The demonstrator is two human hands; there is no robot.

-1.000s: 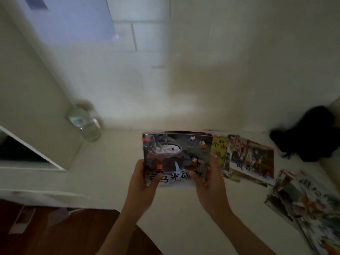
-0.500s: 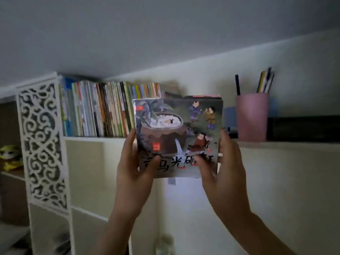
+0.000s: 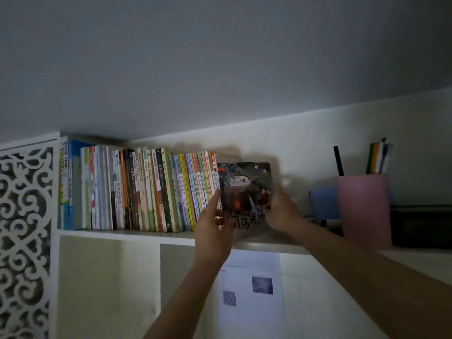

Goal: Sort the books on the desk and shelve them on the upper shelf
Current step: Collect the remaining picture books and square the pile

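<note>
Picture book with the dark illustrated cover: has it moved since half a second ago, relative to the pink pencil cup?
Yes. The picture book went further from the pink pencil cup, up against the row of upright books.

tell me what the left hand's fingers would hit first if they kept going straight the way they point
Probably the row of upright books. The left hand grips the picture book at its left edge, fingers pointing up and back along the row's right end. Depth is unclear, so they might already touch it.

Single head view, tilted upward, close below upper shelf [image 3: 127, 234], ceiling filling top.
</note>
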